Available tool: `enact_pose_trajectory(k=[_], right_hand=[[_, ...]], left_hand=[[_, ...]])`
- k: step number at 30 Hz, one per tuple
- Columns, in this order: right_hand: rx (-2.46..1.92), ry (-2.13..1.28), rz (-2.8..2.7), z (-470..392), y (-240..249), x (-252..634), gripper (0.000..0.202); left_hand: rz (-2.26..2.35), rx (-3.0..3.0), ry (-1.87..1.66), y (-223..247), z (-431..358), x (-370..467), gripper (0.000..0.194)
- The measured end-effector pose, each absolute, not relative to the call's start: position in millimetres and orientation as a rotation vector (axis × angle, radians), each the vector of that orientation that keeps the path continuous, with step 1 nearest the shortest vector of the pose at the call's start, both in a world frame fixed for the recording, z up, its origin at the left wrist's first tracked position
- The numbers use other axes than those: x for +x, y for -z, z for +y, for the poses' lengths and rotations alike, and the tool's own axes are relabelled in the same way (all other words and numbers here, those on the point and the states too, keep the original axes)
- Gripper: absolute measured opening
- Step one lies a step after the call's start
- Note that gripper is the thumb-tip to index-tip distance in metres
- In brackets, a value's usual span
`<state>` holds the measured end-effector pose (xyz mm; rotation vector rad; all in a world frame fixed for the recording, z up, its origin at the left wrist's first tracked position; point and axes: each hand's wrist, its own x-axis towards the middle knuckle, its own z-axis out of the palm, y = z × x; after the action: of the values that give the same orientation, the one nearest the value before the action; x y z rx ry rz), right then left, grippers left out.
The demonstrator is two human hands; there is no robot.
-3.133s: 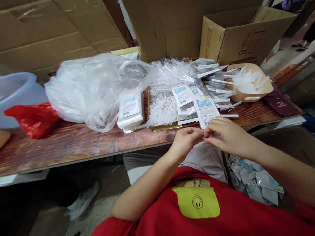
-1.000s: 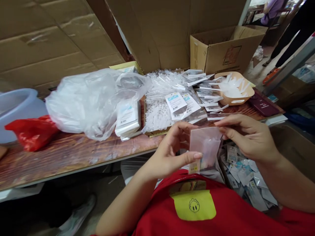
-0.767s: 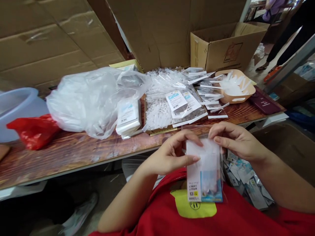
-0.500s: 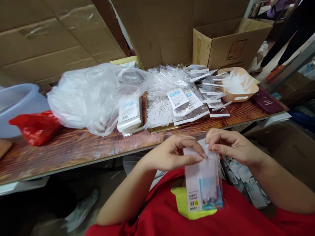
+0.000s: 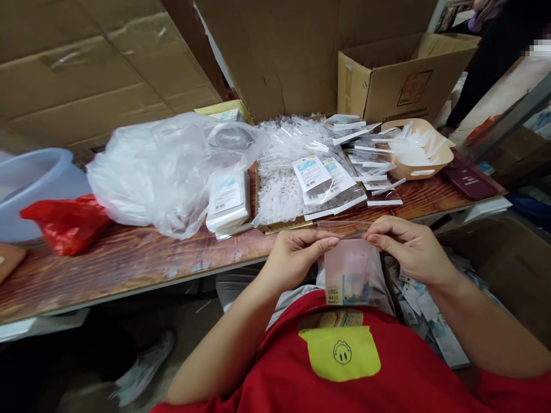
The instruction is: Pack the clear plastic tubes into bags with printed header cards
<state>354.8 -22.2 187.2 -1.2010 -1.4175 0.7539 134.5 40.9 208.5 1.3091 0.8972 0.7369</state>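
Cardboard box (image 5: 404, 86) stands behind our orange basket (image 5: 419, 169) of white strips; tubes fill the tray (image 5: 279, 221) under loose packets. Our left hand (image 5: 297, 258) and right hand (image 5: 404, 246) pinch the clear packet (image 5: 348, 272) over our lap.

This looks like a packing workshop: cardboard boxes (image 5: 404, 86) stand at one o'clock on a worn wooden table (image 5: 129, 269), a tray of small white plastic pieces (image 5: 279, 195) lies at twelve, and packaged cards (image 5: 443, 338) fill a carton at four.
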Motion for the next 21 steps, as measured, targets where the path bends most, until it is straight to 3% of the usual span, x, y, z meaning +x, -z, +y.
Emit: enact_pose_trajectory(k=[4, 11, 21], right_hand=[[-1.096, -0.603, -1.559, -18.7, -204.7, 362.3, 0.007], [-0.93, 0.04, -1.8, -15.0, -209.4, 373.1, 0.044], [-0.888, 0.174, -1.826, -13.3, -192.3, 370.4, 0.048]], left_hand=[[0.809, 1.524, -0.858, -226.6, 43.8, 133.3, 0.007], [0.826, 2.061, -1.252, -232.1, 49.5, 129.5, 0.019], [0.563, 2.367, -1.581, -203.3, 50.5, 128.9, 0.028]])
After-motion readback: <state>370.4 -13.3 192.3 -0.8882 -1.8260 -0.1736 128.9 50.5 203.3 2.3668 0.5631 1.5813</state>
